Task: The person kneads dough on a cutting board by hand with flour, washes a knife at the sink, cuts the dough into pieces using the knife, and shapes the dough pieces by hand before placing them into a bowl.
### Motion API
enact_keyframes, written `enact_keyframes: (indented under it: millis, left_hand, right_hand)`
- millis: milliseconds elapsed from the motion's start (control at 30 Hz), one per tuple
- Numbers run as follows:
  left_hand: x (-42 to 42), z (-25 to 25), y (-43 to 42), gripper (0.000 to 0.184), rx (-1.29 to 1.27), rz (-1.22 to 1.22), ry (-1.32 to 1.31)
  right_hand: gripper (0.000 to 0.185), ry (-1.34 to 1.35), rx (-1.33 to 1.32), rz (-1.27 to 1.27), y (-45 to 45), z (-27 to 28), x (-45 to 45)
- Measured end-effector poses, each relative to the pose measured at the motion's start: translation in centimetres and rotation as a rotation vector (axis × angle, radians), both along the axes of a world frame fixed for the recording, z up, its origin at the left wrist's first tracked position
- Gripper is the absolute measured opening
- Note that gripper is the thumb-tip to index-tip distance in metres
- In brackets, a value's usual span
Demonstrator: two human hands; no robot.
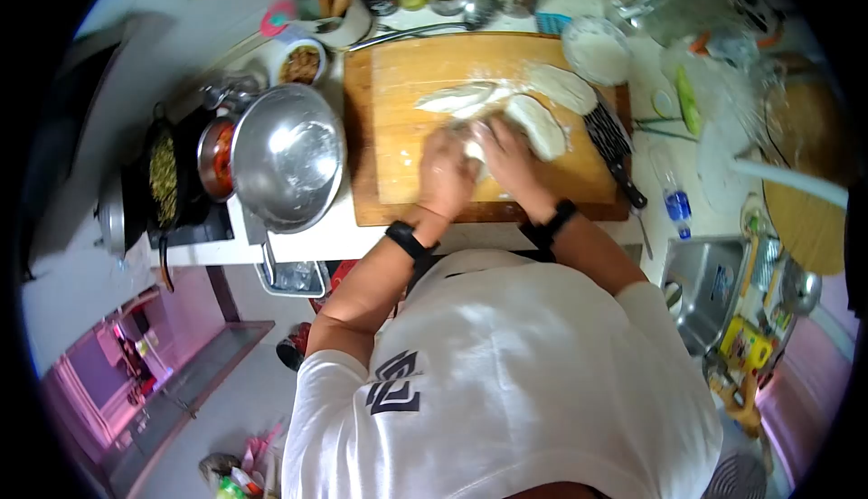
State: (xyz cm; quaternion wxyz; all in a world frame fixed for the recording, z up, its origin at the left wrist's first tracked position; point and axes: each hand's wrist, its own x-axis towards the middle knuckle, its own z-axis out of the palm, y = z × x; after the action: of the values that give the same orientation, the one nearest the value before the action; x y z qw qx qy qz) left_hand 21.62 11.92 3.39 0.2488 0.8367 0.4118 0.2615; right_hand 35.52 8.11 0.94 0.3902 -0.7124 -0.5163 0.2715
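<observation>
Both hands work on a piece of dough point(476, 150) on the floured wooden cutting board point(398, 174). My left hand point(446, 174) has its fingers curled round the dough's left side. From the right, my right hand point(510, 157) presses on the same piece, fingers bent. Their grip partly hides the dough. Close by lie other flattened dough pieces: a long one point(455, 98) behind my left hand, an oval one point(537, 127) beside my right hand, and another point(562, 89) at the back right. A dark-bladed knife point(608, 137) rests along the board's right side.
A large metal bowl point(287, 160) stands left of the board. Beyond it are a pot of red food point(215, 159) and a pan point(163, 178) on the stove. A bowl of flour point(597, 50) and a ladle point(479, 13) sit behind; a sink point(707, 287) is at right.
</observation>
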Motion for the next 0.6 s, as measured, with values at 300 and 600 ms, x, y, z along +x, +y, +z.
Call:
enact_keyframes:
  millis: [300, 600]
  left_hand:
    - [-0.7, -3.2, -2.5, 0.039, -0.544, 0.152, -0.149]
    - [0.6, 1.5, -1.3, 0.042, -0.145, 0.021, -0.107]
  right_hand:
    - [0.015, -0.356, 0.422, 0.229, -0.3, 0.1, 0.0]
    - [0.029, 0.154, -0.118, -0.014, 0.2, 0.4, 1.7]
